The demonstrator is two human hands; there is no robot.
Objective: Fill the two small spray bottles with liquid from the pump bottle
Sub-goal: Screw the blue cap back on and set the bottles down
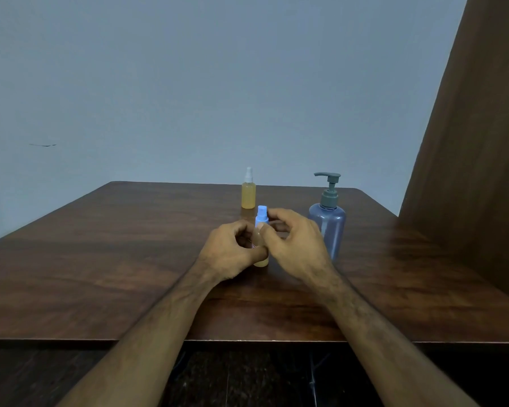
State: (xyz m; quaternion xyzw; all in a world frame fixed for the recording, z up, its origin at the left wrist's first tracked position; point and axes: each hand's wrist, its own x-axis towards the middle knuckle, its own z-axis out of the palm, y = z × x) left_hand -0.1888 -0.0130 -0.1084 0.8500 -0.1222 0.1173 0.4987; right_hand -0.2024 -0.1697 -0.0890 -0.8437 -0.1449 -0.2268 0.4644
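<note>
**Both hands on one spray bottle, centre of frame**

Count: two small spray bottles, one pump bottle, two hands, one tabletop (pixel 100 274).

Your left hand (pixel 232 254) is curled round the lower body of the near spray bottle (pixel 261 261), which stands upright on the tabletop at centre frame, amber liquid inside. Your right hand (pixel 294 245) pinches its blue spray cap (pixel 261 216) between thumb and fingertips; the cap sits on the neck.

The second spray bottle (pixel 248 189) stands alone just above and behind your hands in the frame, upright, white cap on, filled with orange-yellow liquid nearly to the shoulder, touched by nothing.

The pump bottle (pixel 328 218) stands right of centre, just beside and partly behind your right hand: translucent blue body, grey pump head on, nozzle pointing left. Liquid level in it cannot be read.

Wall fills the upper frame; brown panel along the right edge.
</note>
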